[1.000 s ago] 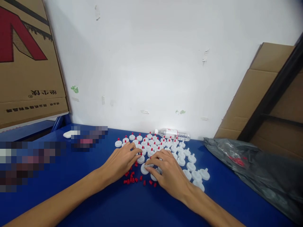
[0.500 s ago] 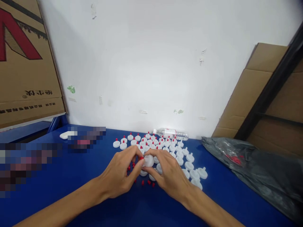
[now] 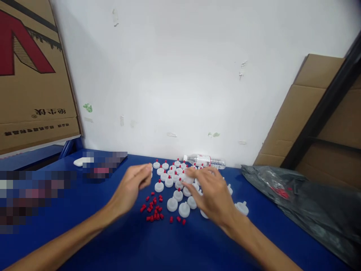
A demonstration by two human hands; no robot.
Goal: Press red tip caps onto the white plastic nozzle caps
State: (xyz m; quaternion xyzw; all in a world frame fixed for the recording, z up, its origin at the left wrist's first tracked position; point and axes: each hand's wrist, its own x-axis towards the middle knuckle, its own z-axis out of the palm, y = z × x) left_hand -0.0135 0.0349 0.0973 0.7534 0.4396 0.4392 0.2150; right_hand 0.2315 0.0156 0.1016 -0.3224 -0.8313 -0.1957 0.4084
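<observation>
My left hand (image 3: 132, 188) hovers above the blue table (image 3: 118, 241), left of the parts, fingers loosely stretched with nothing seen in them. My right hand (image 3: 212, 192) reaches over a cluster of white discs with red tips (image 3: 168, 174). Its fingertips pinch one white disc (image 3: 188, 179) at the cluster's near edge. A few plain white discs (image 3: 172, 204) lie closer to me. A small pile of loose red caps (image 3: 153, 211) lies between my two hands. Both hands are slightly smeared by motion.
A clear water bottle (image 3: 204, 160) lies by the white wall behind the discs. A black plastic bag (image 3: 299, 199) covers the table's right side. A cardboard box (image 3: 34, 82) stands at the left and flat cardboard (image 3: 318, 113) leans at the right.
My hands were together in front of me, pressing a red cap onto a white disc. They have parted: the right carried the disc forward to the cluster, the left swung away to the left.
</observation>
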